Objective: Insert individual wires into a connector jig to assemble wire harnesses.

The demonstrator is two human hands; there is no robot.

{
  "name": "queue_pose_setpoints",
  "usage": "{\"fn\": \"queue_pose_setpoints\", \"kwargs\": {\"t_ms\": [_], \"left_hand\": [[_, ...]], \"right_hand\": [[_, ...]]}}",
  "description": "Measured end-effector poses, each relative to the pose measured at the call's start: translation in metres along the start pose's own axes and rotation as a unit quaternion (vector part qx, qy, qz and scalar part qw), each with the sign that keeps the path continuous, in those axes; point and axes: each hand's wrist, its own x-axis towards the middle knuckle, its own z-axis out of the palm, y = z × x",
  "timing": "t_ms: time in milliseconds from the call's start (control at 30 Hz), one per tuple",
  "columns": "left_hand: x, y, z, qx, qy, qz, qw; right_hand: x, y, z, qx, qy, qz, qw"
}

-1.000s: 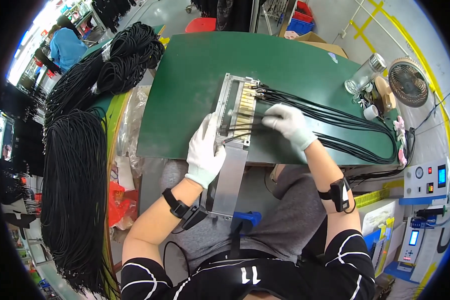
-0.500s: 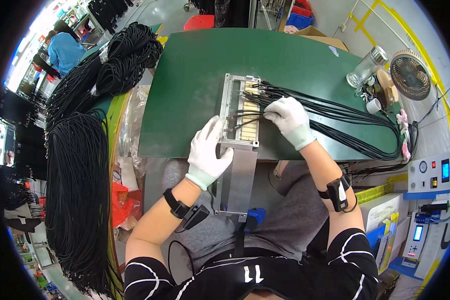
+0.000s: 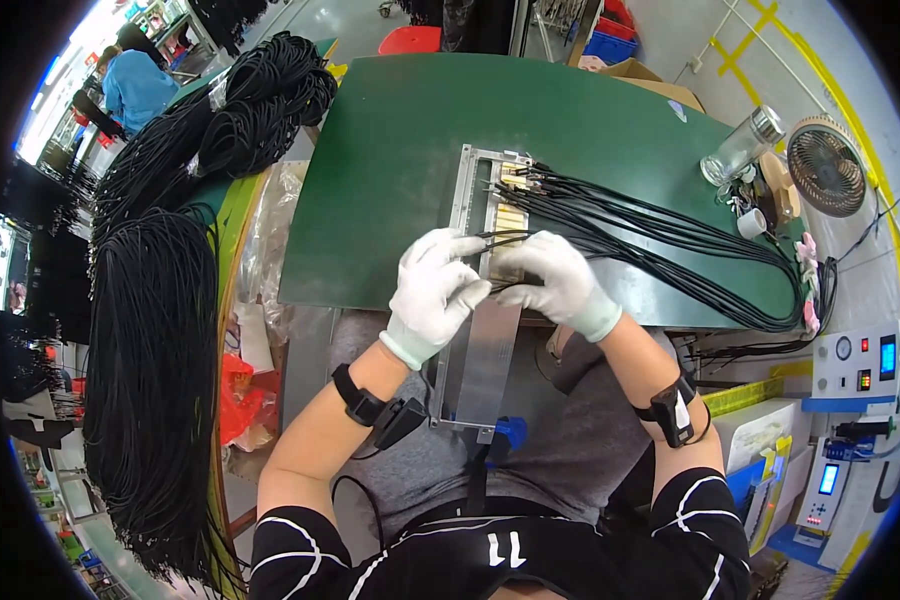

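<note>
Roughly at eight o'clock from the silver rectangular metal frame (image 3: 461,200) hangs a thick heap of black cables (image 3: 155,380); a silver-capped clear glass bottle (image 3: 742,150) and a round caged fan (image 3: 827,167) stand between two and three. Long looped black leads (image 3: 670,248) cross the green tabletop (image 3: 390,130) toward four. The white-gloved left hand (image 3: 435,290) and white-gloved right hand (image 3: 562,282) partly hide the frame's six-o'clock end, fingers bent around it; whether they pinch anything, I cannot tell.

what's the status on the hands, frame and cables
Left hand and right hand at near end of frame, grip unclear. Cables loop rightward over table. Hands partly block view of that end.
</note>
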Motion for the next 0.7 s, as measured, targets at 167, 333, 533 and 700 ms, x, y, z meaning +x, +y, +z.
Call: {"fn": "queue_pose_setpoints", "kwargs": {"t_ms": [167,333,533,700], "left_hand": [[-0.002,0.000,0.002,-0.013,0.026,-0.010,1.000],[-0.007,-0.005,0.012,-0.053,0.042,-0.081,0.994],[-0.005,-0.003,0.008,-0.074,0.038,-0.075,0.994],[-0.014,-0.016,0.006,-0.046,0.099,-0.181,0.977]], "right_hand": [[-0.004,0.001,0.000,0.026,-0.052,0.047,0.997],[-0.002,0.003,0.000,-0.050,-0.040,0.040,0.997],[0.000,-0.006,0.002,-0.037,-0.022,0.035,0.998],[-0.013,0.017,-0.017,-0.071,0.003,0.129,0.989]]}}
